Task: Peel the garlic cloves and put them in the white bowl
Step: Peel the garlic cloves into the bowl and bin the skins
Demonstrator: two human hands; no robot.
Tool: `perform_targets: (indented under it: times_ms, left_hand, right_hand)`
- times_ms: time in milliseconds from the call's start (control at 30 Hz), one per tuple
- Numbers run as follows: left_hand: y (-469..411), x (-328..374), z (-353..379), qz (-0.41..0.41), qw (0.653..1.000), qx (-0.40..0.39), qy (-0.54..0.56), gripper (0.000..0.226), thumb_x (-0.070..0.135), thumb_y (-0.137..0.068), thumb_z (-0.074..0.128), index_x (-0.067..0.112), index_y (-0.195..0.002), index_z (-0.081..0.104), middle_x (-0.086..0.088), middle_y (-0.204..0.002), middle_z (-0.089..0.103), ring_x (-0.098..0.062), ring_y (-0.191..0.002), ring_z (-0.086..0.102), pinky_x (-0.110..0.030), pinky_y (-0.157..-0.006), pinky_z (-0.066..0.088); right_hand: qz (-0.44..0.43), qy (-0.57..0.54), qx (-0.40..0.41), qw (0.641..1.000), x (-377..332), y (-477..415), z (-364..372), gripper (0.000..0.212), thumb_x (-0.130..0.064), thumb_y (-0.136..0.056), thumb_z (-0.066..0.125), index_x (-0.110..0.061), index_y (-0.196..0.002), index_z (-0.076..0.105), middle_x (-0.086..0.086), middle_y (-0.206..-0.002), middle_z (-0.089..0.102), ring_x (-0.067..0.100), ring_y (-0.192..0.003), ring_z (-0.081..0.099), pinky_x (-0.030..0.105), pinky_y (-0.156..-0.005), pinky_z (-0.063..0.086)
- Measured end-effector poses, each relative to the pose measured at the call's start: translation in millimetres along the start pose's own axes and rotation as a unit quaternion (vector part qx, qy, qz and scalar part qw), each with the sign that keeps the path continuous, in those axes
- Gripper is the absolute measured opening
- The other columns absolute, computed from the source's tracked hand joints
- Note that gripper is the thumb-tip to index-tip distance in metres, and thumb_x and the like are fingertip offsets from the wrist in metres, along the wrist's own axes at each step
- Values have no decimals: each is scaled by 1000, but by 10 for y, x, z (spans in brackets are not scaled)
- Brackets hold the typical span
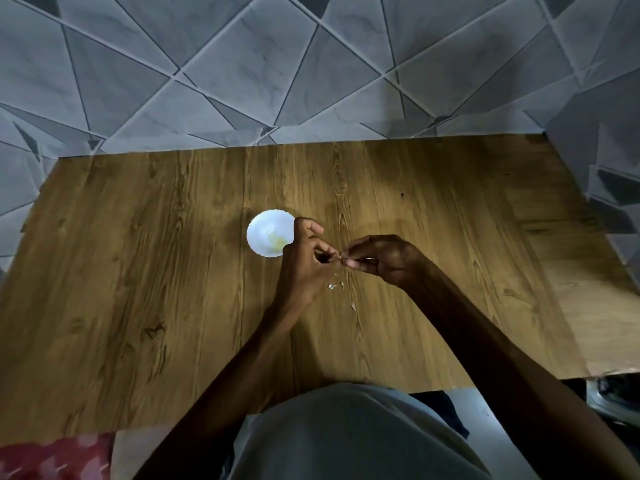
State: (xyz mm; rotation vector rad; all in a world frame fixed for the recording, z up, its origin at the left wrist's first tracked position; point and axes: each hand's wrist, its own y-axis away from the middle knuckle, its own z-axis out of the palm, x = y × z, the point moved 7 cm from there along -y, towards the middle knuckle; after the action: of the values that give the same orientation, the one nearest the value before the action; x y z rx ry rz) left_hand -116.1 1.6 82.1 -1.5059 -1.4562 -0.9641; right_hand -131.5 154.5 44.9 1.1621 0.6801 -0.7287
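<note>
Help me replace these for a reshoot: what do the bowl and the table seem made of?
Bowl: smooth, glossy white with a scalloped rim, so ceramic or hard plastic; the look leaves it open. Table: brown, matte wood grain with knots in plank-like strips, so wood or a wood-print laminate.

- The left hand [304, 261] is held up with its back to the camera, fingers curled inward toward the palm.
- Its thumb and forefinger pinch a small garlic clove [340, 260] at their tips; one finger stands apart on the far side of the hand.
- The right hand [384, 261] is just to the right of the left, with their fingertips meeting.
- Its thumb and forefinger pinch the same clove, the other fingers tucked under.
- Both forearms are bare and converge toward the hands, and the right wrist is bent inward.
</note>
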Motion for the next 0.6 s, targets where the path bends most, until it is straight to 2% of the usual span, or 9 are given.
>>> perform_targets:
  times_ms: [100,233,433,600]
  left_hand:
    - [-68,-97,-17,-66,995,-11,74,47,4,-76,75,12,-108,40,-3,-76,72,-10,-66,67,-19,-65,51]
    - [-111,-187,-19,-102,991,-26,87,43,7,-77,74,10,-108,44,-5,-80,73,-7,-70,66,-14,-66,49]
    - [-124,-277,-7,-99,993,-25,62,18,6,-76,74,12,-89,62,-8,-79,70,-11,-71,64,-21,-67,49]
    - [-138,-251,15,-68,997,-32,19,12,4,-77,70,13,-85,69,-1,-79,71,-12,-75,66,-25,-69,52]
  right_hand:
    - [13,-6,-2,1000,-14,9,-9,16,12,-78,68,-1,-87,66,16,-84,74,27,-82,73,29,-78,61]
    - [-6,13,-12,1000,-9,12,9,25,8,-81,70,1,-104,63,19,-94,73,30,-90,72,34,-85,59]
    - [-24,8,-20,999,-4,-11,40,20,9,-84,65,2,-103,66,16,-93,73,28,-91,72,35,-89,58]
    - [-47,42,-7,998,-27,-20,60,20,7,-85,66,1,-103,69,12,-88,74,24,-87,73,28,-78,59]
